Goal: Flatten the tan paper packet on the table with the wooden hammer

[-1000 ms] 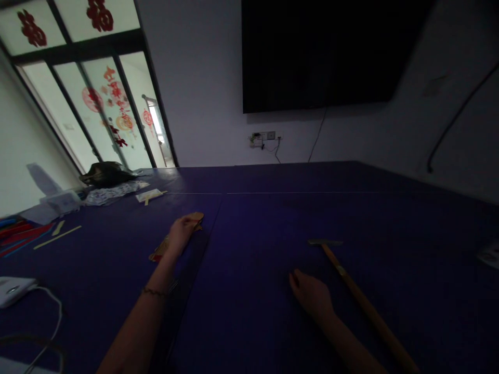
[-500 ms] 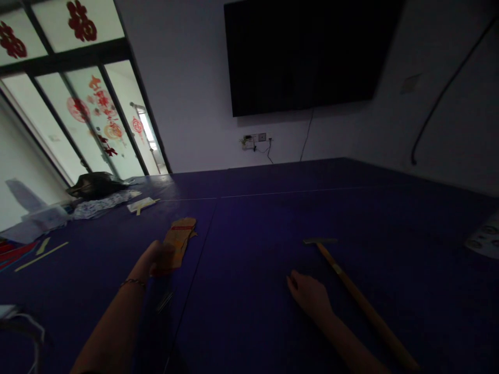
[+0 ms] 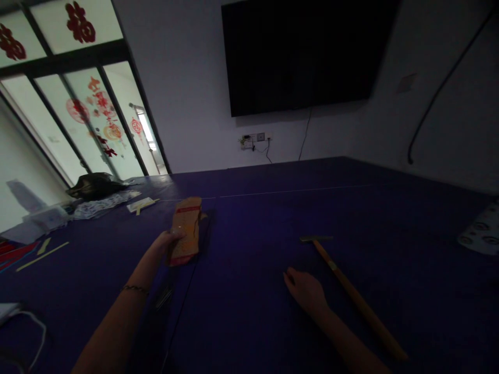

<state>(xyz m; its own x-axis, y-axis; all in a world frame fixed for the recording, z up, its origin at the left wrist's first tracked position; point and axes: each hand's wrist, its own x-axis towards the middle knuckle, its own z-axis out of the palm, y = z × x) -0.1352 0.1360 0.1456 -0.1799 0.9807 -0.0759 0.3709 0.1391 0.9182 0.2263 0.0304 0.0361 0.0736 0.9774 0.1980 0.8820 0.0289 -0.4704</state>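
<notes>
My left hand (image 3: 171, 240) grips a flattened brown cardboard packet (image 3: 187, 228) with red bands and a torn right edge, raised a little above the table. Below the packet, several thin metal pieces (image 3: 163, 297) that look like nails lie close to my left forearm. My right hand (image 3: 306, 291) rests on the purple tabletop (image 3: 241, 249) with its fingers curled; what is inside them, if anything, is hidden. Just right of that hand lies a hammer (image 3: 335, 270) with a narrow metal head and a long wooden handle, not touched by either hand.
At the far left are a dark bag (image 3: 95, 186), a patterned cloth (image 3: 101, 205) and a clear plastic box (image 3: 44, 221). Yellow strips (image 3: 42, 256) lie nearer. A white cable (image 3: 41, 330) is at the lower left. A patterned item (image 3: 481, 231) sits at the right edge.
My left hand has moved forward and right, lifting the cardboard packet and turning its printed face more toward me. My right hand and the hammer keep nearly the same places.
</notes>
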